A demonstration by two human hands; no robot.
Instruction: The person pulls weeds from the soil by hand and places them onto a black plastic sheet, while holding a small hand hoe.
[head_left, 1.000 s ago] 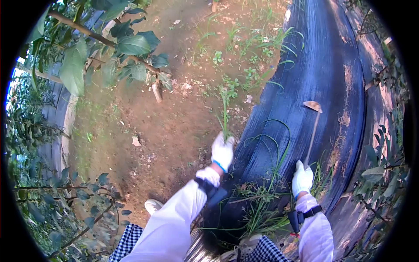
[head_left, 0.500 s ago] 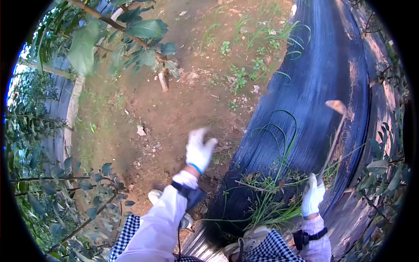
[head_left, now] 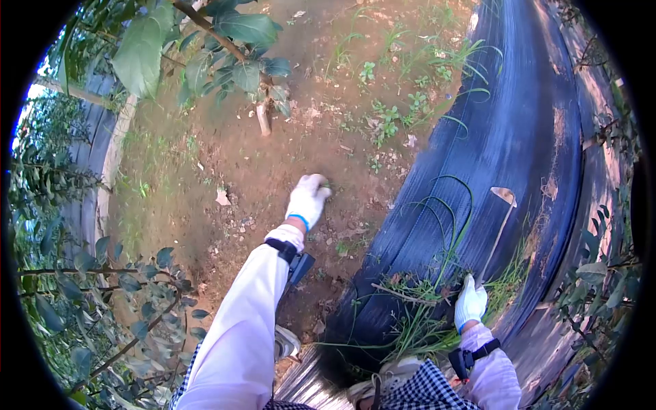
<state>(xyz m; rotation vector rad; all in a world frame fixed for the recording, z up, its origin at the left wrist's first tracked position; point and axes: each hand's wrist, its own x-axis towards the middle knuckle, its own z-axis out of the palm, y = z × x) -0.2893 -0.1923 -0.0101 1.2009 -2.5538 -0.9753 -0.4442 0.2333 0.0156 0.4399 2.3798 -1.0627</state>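
Observation:
My left hand (head_left: 307, 199), in a white glove, reaches down over the bare brown soil (head_left: 273, 164). Its fingers are closed, and a small green weed (head_left: 326, 184) shows at the fingertips; most of it is hidden. In my right hand (head_left: 471, 303), also gloved in white, is a small hoe (head_left: 504, 196) with a thin handle, its fingers wrapped round the lower end. The hoe's pale, dirt-marked blade points away from me, over the black plastic mulch sheet (head_left: 437, 157). Beside the right hand, pulled grass (head_left: 427, 328) lies heaped on the sheet.
A leafy branch (head_left: 225, 41) hangs at upper left, above a cut stub (head_left: 263, 119). More branches (head_left: 130, 287) reach in at lower left, and foliage (head_left: 594, 273) lines the right side. Small weeds (head_left: 387, 121) grow along the sheet's edge. My shoes are at the bottom.
My left hand has moved slightly down to the soil and its fingers have closed. My right hand and the hoe have shifted left, with the blade lower over the sheet.

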